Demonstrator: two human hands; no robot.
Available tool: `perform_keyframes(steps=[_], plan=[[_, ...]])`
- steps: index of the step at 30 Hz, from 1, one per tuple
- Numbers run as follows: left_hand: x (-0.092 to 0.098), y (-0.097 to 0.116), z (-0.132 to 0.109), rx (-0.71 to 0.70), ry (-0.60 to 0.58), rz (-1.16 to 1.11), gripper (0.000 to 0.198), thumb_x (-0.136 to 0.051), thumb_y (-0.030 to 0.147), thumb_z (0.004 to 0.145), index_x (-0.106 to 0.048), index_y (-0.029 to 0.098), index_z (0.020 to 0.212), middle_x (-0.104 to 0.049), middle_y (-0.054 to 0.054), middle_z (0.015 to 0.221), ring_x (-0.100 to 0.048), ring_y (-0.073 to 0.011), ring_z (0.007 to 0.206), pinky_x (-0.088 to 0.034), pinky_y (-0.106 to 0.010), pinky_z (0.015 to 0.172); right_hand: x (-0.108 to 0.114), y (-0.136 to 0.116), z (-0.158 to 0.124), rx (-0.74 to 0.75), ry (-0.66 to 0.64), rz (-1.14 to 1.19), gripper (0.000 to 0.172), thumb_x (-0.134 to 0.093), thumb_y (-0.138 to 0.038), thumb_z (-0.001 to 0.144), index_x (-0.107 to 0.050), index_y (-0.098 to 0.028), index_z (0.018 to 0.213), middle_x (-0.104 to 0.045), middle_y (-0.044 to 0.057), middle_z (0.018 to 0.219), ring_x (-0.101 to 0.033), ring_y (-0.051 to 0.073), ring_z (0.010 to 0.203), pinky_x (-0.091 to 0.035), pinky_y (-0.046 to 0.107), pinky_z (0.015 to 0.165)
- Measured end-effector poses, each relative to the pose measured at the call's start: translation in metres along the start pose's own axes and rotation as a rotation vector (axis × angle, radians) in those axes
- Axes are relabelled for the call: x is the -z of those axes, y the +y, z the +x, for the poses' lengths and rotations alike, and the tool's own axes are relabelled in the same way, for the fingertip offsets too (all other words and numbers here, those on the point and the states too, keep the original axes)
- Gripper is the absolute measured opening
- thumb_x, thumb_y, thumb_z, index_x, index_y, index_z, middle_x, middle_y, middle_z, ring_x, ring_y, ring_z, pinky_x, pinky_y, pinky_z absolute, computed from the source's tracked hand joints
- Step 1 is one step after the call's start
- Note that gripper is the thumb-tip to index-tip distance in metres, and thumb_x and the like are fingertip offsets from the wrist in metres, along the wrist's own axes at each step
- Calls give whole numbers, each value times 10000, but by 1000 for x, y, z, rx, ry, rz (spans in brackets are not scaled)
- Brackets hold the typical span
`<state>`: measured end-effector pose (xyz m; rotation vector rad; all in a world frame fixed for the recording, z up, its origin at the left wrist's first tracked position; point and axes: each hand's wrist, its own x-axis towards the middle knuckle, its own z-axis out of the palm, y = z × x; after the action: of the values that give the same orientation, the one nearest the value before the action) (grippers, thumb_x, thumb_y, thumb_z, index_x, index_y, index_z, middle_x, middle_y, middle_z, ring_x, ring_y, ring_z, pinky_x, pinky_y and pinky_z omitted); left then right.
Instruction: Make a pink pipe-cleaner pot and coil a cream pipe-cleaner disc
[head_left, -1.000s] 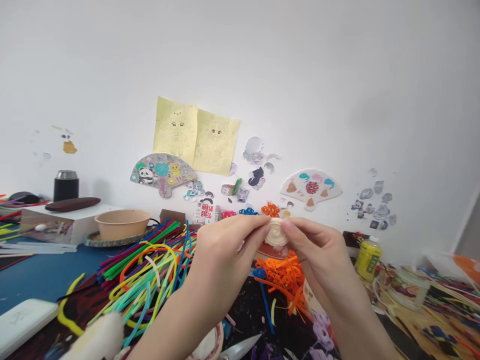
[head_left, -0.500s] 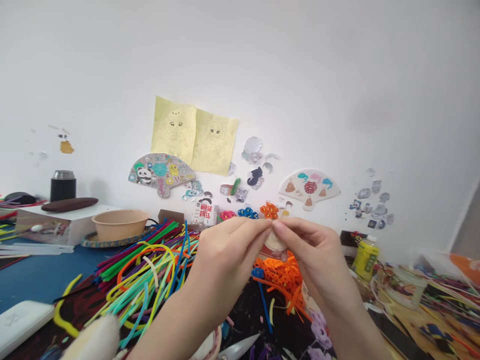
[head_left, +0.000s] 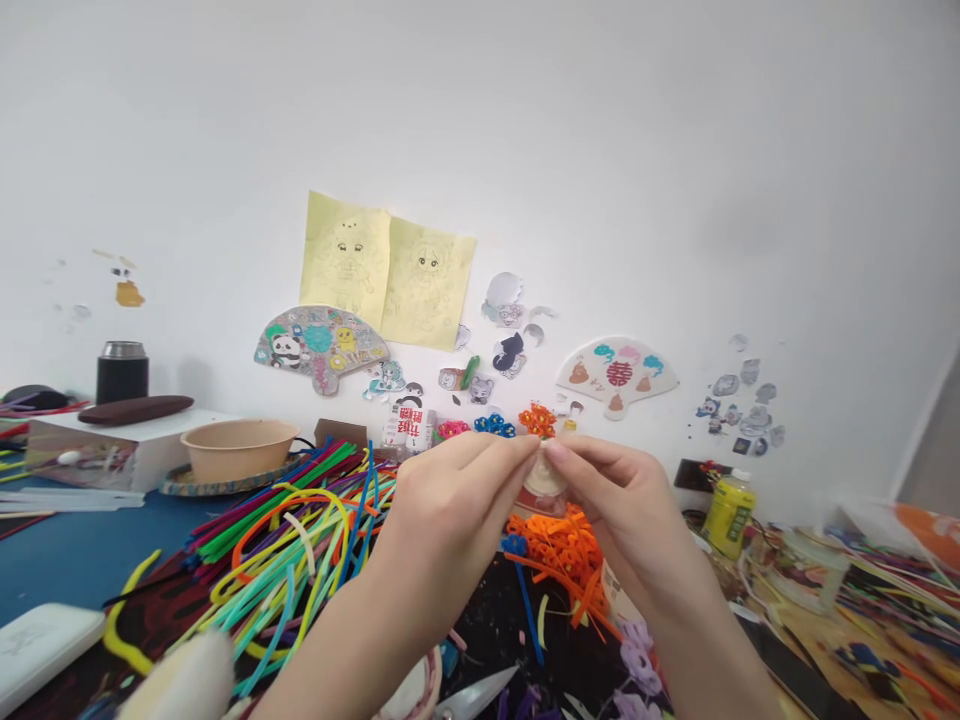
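My left hand (head_left: 442, 520) and my right hand (head_left: 626, 500) are raised in front of me, with their fingertips meeting. Both are closed in a pinch. Whatever lies between the fingertips is too small and too covered to make out. Just below the fingers a cream-coloured round thing (head_left: 545, 470) with a reddish lower part shows; I cannot tell whether it is held or stands behind. Beneath my hands lies a heap of orange fuzzy pipe cleaner pieces (head_left: 566, 550), with a blue pipe cleaner flower (head_left: 515, 545) at its left. Lilac curled pieces (head_left: 637, 660) lie by my right wrist.
Loose coloured pipe cleaners (head_left: 300, 560) spread left of my arm. Scissors (head_left: 476, 692) lie low in the middle. A beige bowl (head_left: 240, 447) and a black flask (head_left: 122, 376) stand left; a yellow bottle (head_left: 729, 512) and a glass jar (head_left: 810, 568) stand right.
My fingertips stay together, with slight finger movement. More of the cream round thing shows below them. The whole view has shifted a little.
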<state>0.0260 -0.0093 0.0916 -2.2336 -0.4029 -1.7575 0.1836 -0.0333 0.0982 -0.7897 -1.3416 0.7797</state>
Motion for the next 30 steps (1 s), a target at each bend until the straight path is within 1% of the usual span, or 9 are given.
perform_keyframes(steps=[4, 8, 10, 15, 17, 19, 23, 27, 30], plan=[[-2, -1, -1, 2, 4, 10, 137, -560, 109, 923, -688, 158, 928, -753, -49, 829, -692, -132, 685, -502, -214, 600, -1, -1, 0, -5, 5, 30, 142, -783, -347, 767, -784, -205, 776, -680, 1, 650, -582, 107, 571, -509, 218, 558], [-3, -1, 2, 31, 20, -23, 134, -584, 113, 907, -692, 177, 951, -767, -33, 851, -703, -131, 706, -531, -217, 643, -3, -1, 1, 14, -10, 62, 132, -774, -335, 779, -773, -206, 754, -664, -3, 643, -578, 111, 598, -530, 230, 599], [-2, 0, 5, 98, 19, -79, 112, -624, 113, 878, -703, 180, 921, -769, -15, 820, -696, -121, 669, -537, -211, 638, -4, -1, 1, 34, -11, 49, 129, -771, -330, 784, -772, -206, 749, -671, -1, 652, -577, 111, 601, -527, 228, 597], [3, 1, 11, 350, -47, -317, 64, -670, 163, 858, -716, 190, 822, -742, 35, 687, -680, -92, 585, -532, -171, 573, -6, -1, -3, 90, 21, -37, 110, -778, -329, 778, -799, -241, 839, -724, 14, 702, -644, 147, 670, -546, 237, 609], [5, -1, 12, 402, -72, -373, 81, -666, 178, 862, -711, 190, 795, -731, 39, 670, -677, -93, 580, -529, -172, 559, -7, -1, -5, 102, 28, -56, 116, -774, -336, 782, -801, -251, 855, -740, 17, 727, -662, 156, 689, -558, 245, 623], [6, -2, 12, 407, -80, -366, 97, -664, 176, 860, -708, 192, 775, -723, 39, 666, -664, -95, 576, -519, -183, 553, -8, -1, -5, 114, 24, -73, 124, -769, -344, 787, -801, -253, 866, -748, 21, 740, -671, 163, 693, -566, 253, 624], [7, -1, 12, 368, -52, -293, 123, -671, 145, 843, -699, 193, 733, -713, 43, 648, -640, -91, 564, -488, -186, 548, -7, -2, -5, 101, 23, -96, 148, -769, -373, 779, -797, -239, 835, -742, 27, 703, -663, 165, 647, -564, 255, 582], [8, -2, 11, 386, -14, -315, 122, -663, 168, 854, -694, 192, 738, -716, 40, 658, -650, -98, 571, -498, -192, 557, -5, -4, -3, 61, -3, -92, 186, -786, -378, 758, -799, -223, 859, -756, 45, 761, -675, 177, 676, -582, 278, 625], [8, -4, 9, 394, -39, -305, 119, -659, 180, 859, -697, 193, 747, -717, 34, 671, -654, -109, 585, -506, -208, 564, -4, -6, -4, 58, -36, -107, 181, -770, -364, 779, -806, -221, 884, -728, 31, 687, -653, 161, 626, -557, 256, 577]])
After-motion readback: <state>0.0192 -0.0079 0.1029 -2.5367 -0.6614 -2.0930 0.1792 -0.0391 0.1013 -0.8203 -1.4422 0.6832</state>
